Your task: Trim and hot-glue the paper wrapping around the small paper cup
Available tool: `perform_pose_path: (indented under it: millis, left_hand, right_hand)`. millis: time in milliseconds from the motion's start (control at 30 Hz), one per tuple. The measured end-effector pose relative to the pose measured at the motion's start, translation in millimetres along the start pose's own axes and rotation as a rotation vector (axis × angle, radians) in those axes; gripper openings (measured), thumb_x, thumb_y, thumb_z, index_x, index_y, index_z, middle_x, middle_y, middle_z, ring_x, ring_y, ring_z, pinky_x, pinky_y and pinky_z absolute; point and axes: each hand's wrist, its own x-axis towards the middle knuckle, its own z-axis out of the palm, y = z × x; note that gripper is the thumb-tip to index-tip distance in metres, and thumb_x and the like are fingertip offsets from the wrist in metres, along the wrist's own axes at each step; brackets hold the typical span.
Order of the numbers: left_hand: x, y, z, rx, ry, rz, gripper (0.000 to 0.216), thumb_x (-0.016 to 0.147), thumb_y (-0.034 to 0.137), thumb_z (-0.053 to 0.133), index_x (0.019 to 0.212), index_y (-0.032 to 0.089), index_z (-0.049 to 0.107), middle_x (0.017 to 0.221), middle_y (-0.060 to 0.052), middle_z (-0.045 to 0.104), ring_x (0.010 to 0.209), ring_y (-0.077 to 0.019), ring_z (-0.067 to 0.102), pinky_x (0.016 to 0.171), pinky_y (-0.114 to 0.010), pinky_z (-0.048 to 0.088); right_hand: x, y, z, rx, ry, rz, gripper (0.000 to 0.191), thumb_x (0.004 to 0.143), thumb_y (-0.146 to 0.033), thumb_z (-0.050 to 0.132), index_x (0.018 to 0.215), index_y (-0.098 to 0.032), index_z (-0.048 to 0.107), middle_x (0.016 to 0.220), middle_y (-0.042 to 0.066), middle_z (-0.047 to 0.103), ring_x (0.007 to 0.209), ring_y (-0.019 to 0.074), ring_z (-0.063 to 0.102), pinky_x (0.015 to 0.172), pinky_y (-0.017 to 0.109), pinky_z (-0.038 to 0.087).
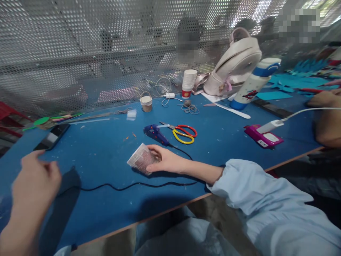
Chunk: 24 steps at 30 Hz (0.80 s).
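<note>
My right hand [167, 160] is closed around a paper cup [142, 159] wrapped in brownish material. The cup is tilted, its pale end towards the left, just over the blue table. At the left, my left hand [37, 181] hovers over the tabletop, slightly blurred, thumb and fingertips apart and nothing visible between them. A phone [53, 137] lies just beyond it. Past the cup is a blue glue gun [156, 134] with a white glue stick in its back. Touching it are scissors [183, 133] with red and yellow handles.
A black cord [112, 185] crosses the table [106, 213]. Farther back stand a small twine-wrapped bucket [146, 102], stacked paper cups [189, 83], a backpack [234, 64] and a bottle [250, 87]. At right are a magenta power strip [262, 137] and another person's arm [329, 117].
</note>
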Motion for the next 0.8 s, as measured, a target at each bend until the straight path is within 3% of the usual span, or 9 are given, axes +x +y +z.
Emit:
perform_pose_path:
  millis: [67, 100, 200, 367, 467, 600, 800]
  left_hand:
    - [-12, 29, 7, -0.113, -0.061, 0.178, 0.072, 0.066, 0.035, 0.066, 0.132, 0.015, 0.045, 0.138, -0.021, 0.049, 0.125, -0.0453, 0.047, 0.094, -0.055, 0.046]
    - [-20, 44, 10, -0.235, -0.115, 0.231, 0.074, 0.068, 0.041, 0.066, 0.134, 0.016, 0.046, 0.142, -0.021, 0.047, 0.125, -0.0433, 0.049, 0.092, -0.052, 0.048]
    - [-46, 87, 17, -0.495, -0.43, 0.244, 0.044, 0.079, 0.054, 0.06, 0.112, 0.024, 0.065, 0.126, -0.01, 0.065, 0.115, -0.0325, 0.059, 0.101, -0.046, 0.044]
    - [-67, 125, 29, -0.631, -0.65, 0.155, 0.037, 0.075, 0.056, 0.064, 0.09, 0.023, 0.073, 0.095, -0.006, 0.073, 0.093, -0.0256, 0.065, 0.089, -0.035, 0.049]
    - [-67, 127, 37, -0.68, -0.687, 0.092, 0.032, 0.074, 0.052, 0.067, 0.084, 0.023, 0.072, 0.084, -0.003, 0.072, 0.08, -0.0214, 0.064, 0.077, -0.03, 0.05]
    - [-71, 125, 42, -0.649, -0.667, 0.123, 0.027, 0.077, 0.047, 0.065, 0.084, 0.022, 0.07, 0.079, -0.001, 0.07, 0.074, -0.0185, 0.063, 0.071, -0.027, 0.048]
    - [-87, 123, 47, -0.501, -0.493, 0.243, 0.03, 0.082, 0.047, 0.056, 0.094, 0.021, 0.065, 0.079, -0.002, 0.068, 0.069, -0.0188, 0.061, 0.068, -0.029, 0.046]
  right_hand:
    - [-1, 0, 3, -0.081, 0.015, -0.06, 0.077, 0.063, -0.024, 0.084, 0.13, -0.018, 0.046, 0.139, 0.012, 0.054, 0.13, 0.0236, 0.052, 0.112, 0.041, 0.04]
    - [-2, -1, 4, -0.122, 0.026, -0.087, 0.078, 0.064, -0.025, 0.083, 0.132, -0.017, 0.045, 0.14, 0.013, 0.053, 0.13, 0.0237, 0.052, 0.112, 0.041, 0.039]
    - [-5, -2, 11, -0.271, 0.072, -0.121, 0.08, 0.067, -0.03, 0.081, 0.136, -0.015, 0.042, 0.138, 0.014, 0.053, 0.126, 0.0248, 0.054, 0.109, 0.041, 0.041]
    - [-10, -5, 16, -0.42, 0.109, -0.112, 0.079, 0.071, -0.033, 0.077, 0.138, -0.014, 0.04, 0.127, 0.012, 0.06, 0.115, 0.0247, 0.06, 0.098, 0.04, 0.049]
    - [-11, -6, 16, -0.464, 0.116, -0.109, 0.077, 0.072, -0.035, 0.077, 0.138, -0.015, 0.042, 0.124, 0.012, 0.061, 0.111, 0.0243, 0.061, 0.096, 0.04, 0.049]
    - [-11, -5, 16, -0.489, 0.126, -0.104, 0.075, 0.07, -0.034, 0.078, 0.134, -0.015, 0.045, 0.122, 0.012, 0.062, 0.111, 0.0246, 0.061, 0.095, 0.04, 0.049]
    - [-10, -3, 17, -0.462, 0.149, -0.119, 0.076, 0.068, -0.035, 0.079, 0.133, -0.014, 0.045, 0.117, 0.011, 0.063, 0.105, 0.0241, 0.063, 0.092, 0.039, 0.05]
